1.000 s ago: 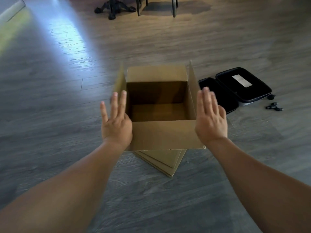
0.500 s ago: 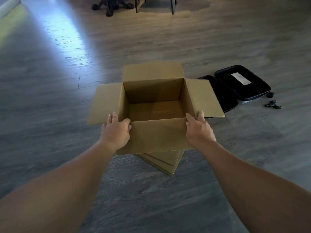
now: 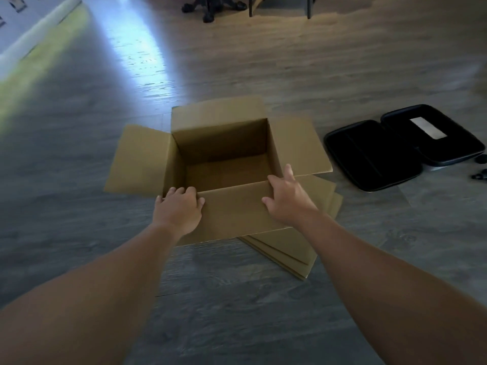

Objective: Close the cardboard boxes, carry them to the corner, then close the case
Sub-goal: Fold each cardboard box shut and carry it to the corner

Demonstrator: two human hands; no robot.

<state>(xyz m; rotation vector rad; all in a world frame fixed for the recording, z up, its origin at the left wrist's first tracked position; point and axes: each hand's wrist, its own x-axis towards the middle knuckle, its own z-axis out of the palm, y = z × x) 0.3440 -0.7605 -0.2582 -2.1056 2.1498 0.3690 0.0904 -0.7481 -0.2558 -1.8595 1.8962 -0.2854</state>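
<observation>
An open, empty cardboard box (image 3: 232,214) stands on the wooden floor in the middle of the view. Its left and right flaps are spread outward and its far flap stands up. My left hand (image 3: 179,209) grips the near flap at its left corner, fingers curled over the edge. My right hand (image 3: 288,200) holds the same flap at its right corner. Flattened cardboard (image 3: 297,251) lies under the box, sticking out to the right. A black case (image 3: 403,146) lies wide open on the floor to the right.
Small black parts (image 3: 479,175) lie beside the case at the right edge. A chair base with castors (image 3: 210,6) and thin furniture legs (image 3: 308,7) stand at the far side. A white wall with a baseboard (image 3: 34,27) runs along the upper left.
The side flaps, upright a second ago, have fallen outward. Both hands moved from the box's sides onto the near flap. The box has turned slightly and the view has shifted left.
</observation>
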